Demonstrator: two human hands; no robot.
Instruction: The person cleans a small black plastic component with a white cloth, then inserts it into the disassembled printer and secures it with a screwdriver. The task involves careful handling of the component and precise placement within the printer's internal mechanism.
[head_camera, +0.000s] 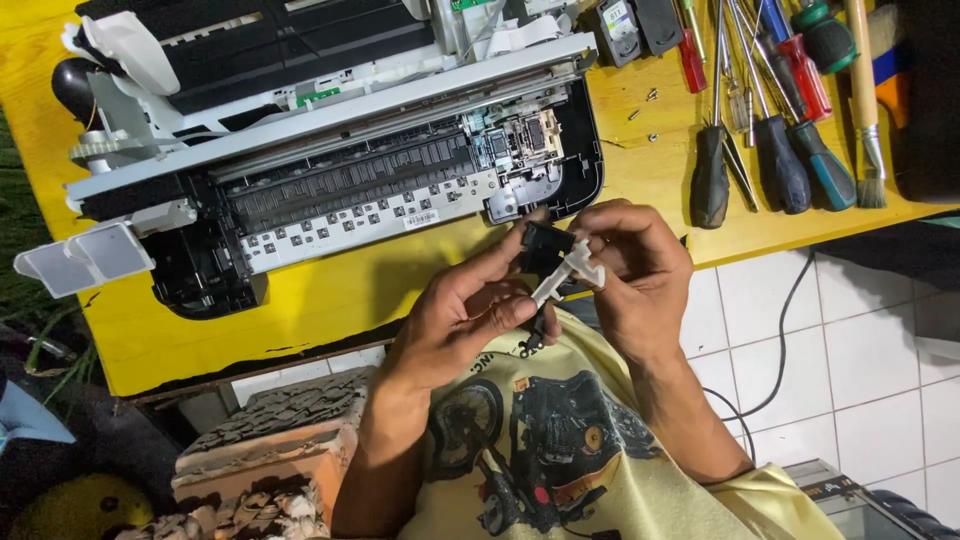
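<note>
A small black-and-white plastic part (553, 262) sits pinched between both hands above the person's lap, just off the yellow table (330, 300) edge. The left hand (465, 315) and right hand (630, 265) both grip it. Behind lies an opened printer (330, 150), screwdrivers (770, 130) to its right.

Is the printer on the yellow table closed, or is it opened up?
Opened up: the printer has no cover, and its rollers, carriage and inner frame are exposed.

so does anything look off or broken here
The printer on the yellow table is stripped open, its insides bare. Loose screws lie by the screwdrivers. Both hands hold a small black-and-white part.
</note>
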